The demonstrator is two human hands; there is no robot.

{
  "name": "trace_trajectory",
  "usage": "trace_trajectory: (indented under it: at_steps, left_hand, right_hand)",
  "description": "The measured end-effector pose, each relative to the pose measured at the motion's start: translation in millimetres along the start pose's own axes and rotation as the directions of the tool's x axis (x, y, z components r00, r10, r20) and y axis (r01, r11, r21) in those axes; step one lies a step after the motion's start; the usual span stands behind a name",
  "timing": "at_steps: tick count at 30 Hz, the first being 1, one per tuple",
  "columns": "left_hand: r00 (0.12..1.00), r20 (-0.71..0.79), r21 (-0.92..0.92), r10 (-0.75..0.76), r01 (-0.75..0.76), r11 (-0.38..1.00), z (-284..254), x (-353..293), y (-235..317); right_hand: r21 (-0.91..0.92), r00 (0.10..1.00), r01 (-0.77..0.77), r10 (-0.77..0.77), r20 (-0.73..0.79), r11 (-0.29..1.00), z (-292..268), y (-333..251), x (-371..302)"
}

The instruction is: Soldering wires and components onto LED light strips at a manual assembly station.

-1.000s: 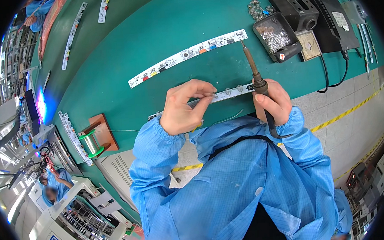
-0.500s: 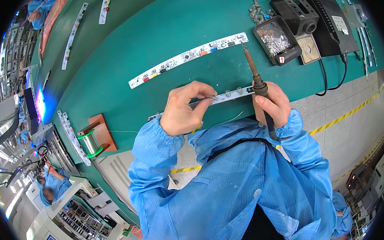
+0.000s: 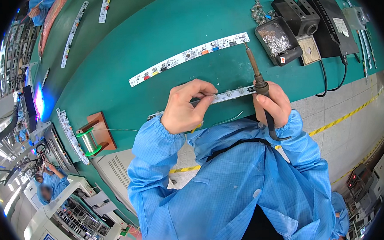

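Note:
A narrow white circuit board (image 3: 233,94) lies crosswise in front of me, with small clear cylindrical parts (image 3: 228,92) standing on it. Thumb and index finger of my left hand (image 3: 186,105) are pinched together over its middle; what sits between the tips is too small to make out. My right hand (image 3: 273,104) is closed around a soldering iron (image 3: 261,86), its tip pointing up and away from me. The fingers of that hand are also by the board's right end. Beyond both hands, a longer white circuit board (image 3: 188,55) with coloured connectors lies on the green mat (image 3: 152,43).
At the back right are a black tray of solder scraps (image 3: 277,40), an iron holder (image 3: 297,14) and a black box with a cable (image 3: 333,23). A solder wire spool (image 3: 89,142) hangs on a brown stand at left. More boards (image 3: 74,34) lie far left.
Both hands hold nearly the same pose over the board. The whole view has shifted very slightly; the soldering iron remains upright in my right hand.

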State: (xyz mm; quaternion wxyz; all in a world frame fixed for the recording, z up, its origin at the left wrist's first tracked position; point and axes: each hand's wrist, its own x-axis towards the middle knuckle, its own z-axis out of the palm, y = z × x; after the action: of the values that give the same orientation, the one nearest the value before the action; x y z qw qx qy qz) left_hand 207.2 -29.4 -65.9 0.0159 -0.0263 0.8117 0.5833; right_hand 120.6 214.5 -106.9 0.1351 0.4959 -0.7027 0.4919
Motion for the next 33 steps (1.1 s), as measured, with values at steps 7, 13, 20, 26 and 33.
trace_trajectory:
  at_steps: [7, 13, 20, 26, 33]
  left_hand:
    - [1.000, -0.003, 0.022, 0.011, -0.011, 1.000, 0.8, 0.7, 0.0]
    - [0.999, 0.003, 0.018, 0.036, -0.036, 0.999, -0.7, 0.1, -2.4]
    - [0.999, 0.006, 0.017, 0.038, -0.038, 0.999, -1.6, -0.2, -3.1]
    - [1.000, -0.001, 0.013, 0.026, -0.026, 1.000, 0.2, -0.7, -1.6]
    - [0.990, -0.033, 0.134, 0.139, -0.133, 0.982, 5.6, -4.7, 2.4]
  right_hand:
    - [-0.007, 1.000, -0.011, 0.011, 0.026, 1.000, -2.8, -1.3, 1.6]
    - [-0.011, 1.000, -0.013, 0.013, 0.002, 1.000, -0.3, -0.7, -0.1]
    - [-0.011, 1.000, -0.022, 0.022, 0.010, 1.000, -0.4, -0.5, -0.6]
    - [0.000, 1.000, -0.014, 0.014, 0.021, 1.000, -2.0, -1.4, 0.8]
    - [-0.008, 1.000, -0.021, 0.021, -0.001, 1.000, 0.7, -0.8, -1.4]
